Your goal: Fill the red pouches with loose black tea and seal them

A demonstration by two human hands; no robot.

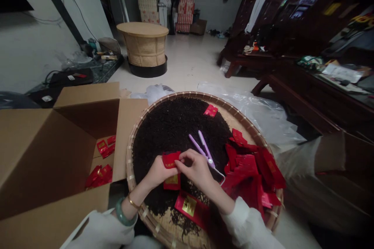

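Between both hands is a small red packet (pixel 172 160) with gold print, above the dark loose tea leaves (pixel 169 124). My left hand (pixel 159 172) grips its left side and lower edge, fingers closed. At its right side my right hand (pixel 195 168) pinches the packet between thumb and fingertips. A purple heat sealer (pixel 204 149), shaped like a hair straightener, lies with its jaws apart on the leaves just beyond my right hand. Below the hands a red pouch with a gold label (pixel 189 205) lies on the round bamboo tray (pixel 163 231).
Red pouches (pixel 248 167) are heaped at the tray's right side; one small red packet (pixel 210 110) lies near its far rim. At left stands an open cardboard box (pixel 117 140) holding several red packets (pixel 101 175). Clear plastic sheeting (pixel 263 116) and dark wooden furniture (pixel 315 97) are at right.
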